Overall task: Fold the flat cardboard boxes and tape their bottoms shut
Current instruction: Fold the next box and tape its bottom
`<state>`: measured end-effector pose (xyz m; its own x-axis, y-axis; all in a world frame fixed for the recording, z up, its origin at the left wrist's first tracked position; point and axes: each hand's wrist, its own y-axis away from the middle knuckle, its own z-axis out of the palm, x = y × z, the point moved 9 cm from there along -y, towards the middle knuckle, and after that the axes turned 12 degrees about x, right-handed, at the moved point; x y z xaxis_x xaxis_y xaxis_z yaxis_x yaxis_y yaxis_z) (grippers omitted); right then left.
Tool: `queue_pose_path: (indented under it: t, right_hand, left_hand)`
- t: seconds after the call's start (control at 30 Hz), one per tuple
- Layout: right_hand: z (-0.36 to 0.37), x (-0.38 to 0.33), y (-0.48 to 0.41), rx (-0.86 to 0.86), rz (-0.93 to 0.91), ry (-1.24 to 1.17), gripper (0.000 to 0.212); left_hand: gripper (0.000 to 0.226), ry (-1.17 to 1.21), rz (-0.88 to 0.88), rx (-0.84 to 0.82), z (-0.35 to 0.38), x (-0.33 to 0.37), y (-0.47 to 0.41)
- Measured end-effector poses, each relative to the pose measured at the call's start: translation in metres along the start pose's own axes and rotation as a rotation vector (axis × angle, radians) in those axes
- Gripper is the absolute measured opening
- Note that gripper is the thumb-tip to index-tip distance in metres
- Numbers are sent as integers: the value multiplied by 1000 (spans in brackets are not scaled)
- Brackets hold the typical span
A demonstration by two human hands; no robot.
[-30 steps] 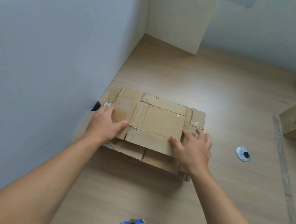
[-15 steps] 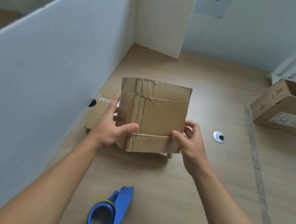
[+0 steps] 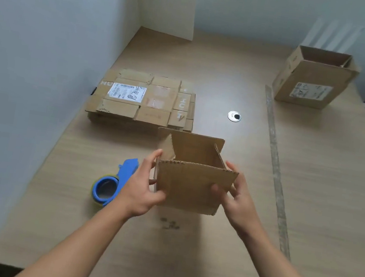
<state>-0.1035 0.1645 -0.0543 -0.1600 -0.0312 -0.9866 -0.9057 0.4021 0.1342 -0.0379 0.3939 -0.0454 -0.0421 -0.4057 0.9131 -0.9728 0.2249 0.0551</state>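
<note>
Cardboard box (image 3: 193,187) opened up square, held over the near middle of the table (image 3: 205,265), left hand (image 3: 140,191) gripping its left edge, right hand (image 3: 238,201) pinching the right corner. Blue tape dispenser (image 3: 110,184) just left, flat stack (image 3: 144,101) farther back left.

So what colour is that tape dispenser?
The tape dispenser is blue; the head view shows it best.

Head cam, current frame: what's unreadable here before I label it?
Head view only:
- Bottom flaps of the held box: hidden by its near wall; folded or not, cannot tell.
- Tape dispenser: right part covered by the left hand.
- Label on the far box: print too small.
- Flat stack: count unreadable, edges blurred.
</note>
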Motion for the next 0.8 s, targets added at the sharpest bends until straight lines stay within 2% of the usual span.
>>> queue_pose_path:
  t: [0.1, 0.23, 0.37, 0.5, 0.57, 0.67, 0.73, 0.8]
  right_hand:
    - [-2, 18, 23, -7, -31, 67, 59]
    - [-3, 15, 39, -36, -191, 243, 51]
    - [3, 23, 46, -117, -161, 281, 44]
    - [-1, 22, 47, -59, -160, 276, 31]
    - [-4, 21, 46, 7, -161, 285, 40]
    - [-6, 23, 42, 80, -107, 289, 74]
    - [-5, 24, 40, 89, -67, 300, 89]
    - [-5, 22, 36, 82, -58, 297, 91]
  left_hand:
    - [76, 21, -35, 38, 9, -10, 20]
    - [56, 19, -12, 54, 10, -14, 38]
    - [47, 45, -38, 41, 6, -18, 44]
    - [57, 0, -73, 104, -5, -20, 43]
    - [81, -12, -120, 146, -10, -27, 39]
    - [108, -96, -118, 98, -6, -27, 32]
    - [106, -136, -74, 66, -2, -20, 26]
    - [87, -193, -28, 38, 2, -13, 22]
